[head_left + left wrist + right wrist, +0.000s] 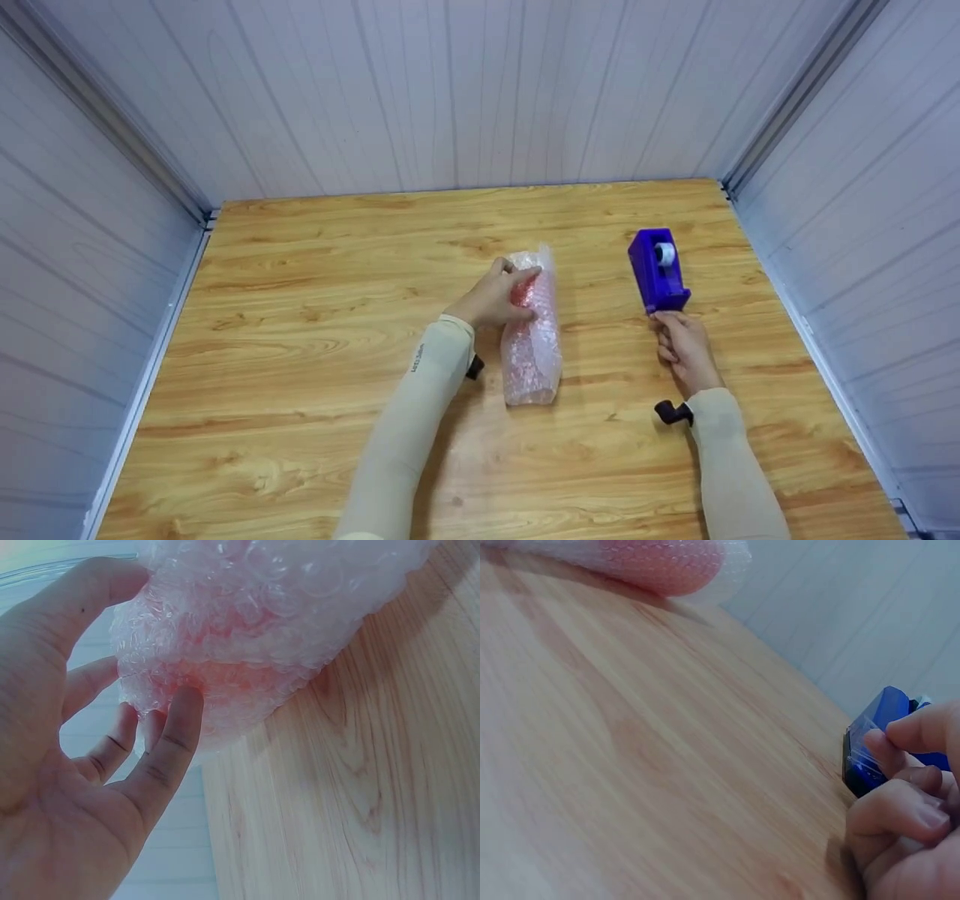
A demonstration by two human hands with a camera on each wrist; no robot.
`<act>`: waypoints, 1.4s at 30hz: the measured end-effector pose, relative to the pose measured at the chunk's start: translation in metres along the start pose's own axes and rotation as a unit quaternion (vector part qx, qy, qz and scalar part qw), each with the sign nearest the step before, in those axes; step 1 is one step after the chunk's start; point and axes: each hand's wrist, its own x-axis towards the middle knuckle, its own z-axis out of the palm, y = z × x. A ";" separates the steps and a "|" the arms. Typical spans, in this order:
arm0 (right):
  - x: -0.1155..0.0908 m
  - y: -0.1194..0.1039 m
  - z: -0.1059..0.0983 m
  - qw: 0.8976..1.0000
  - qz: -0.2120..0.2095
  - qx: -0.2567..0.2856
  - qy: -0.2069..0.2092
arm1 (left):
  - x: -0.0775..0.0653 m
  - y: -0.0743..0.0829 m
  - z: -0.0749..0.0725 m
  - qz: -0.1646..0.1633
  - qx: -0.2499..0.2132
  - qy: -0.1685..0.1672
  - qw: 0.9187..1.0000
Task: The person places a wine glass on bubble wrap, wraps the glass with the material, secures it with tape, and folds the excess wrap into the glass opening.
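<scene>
A bubble-wrapped bundle [531,345] with something red inside lies lengthwise on the wooden table; the wrap hides what the red thing is. My left hand [495,296] holds its upper part, thumb and fingers spread around the wrap. In the left wrist view the fingers [169,742] curve against the bubble wrap [247,622]. To the right stands a blue tape dispenser [651,274] with a small roll of tape [664,254]. At its near end my right hand [688,349] pinches a clear strip of tape [866,742] between thumb and forefinger, other fingers curled.
The wood-grain table [300,337] is closed in by a pale panel wall [450,97] at the back and side walls left and right. A strip of table separates the bundle from the dispenser. Each wrist wears a small black camera [673,412].
</scene>
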 end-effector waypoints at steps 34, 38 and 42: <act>-0.004 -0.034 0.079 0.940 -0.105 -0.288 -0.149 | 0.003 -0.001 0.001 0.003 -0.005 -0.002 1.000; -0.003 -0.038 0.093 0.919 -0.127 -0.336 -0.162 | 0.003 -0.001 0.001 0.006 -0.001 -0.003 1.000; -0.002 -0.039 0.108 0.896 -0.161 -0.374 -0.175 | 0.004 0.000 0.001 0.010 -0.002 -0.001 1.000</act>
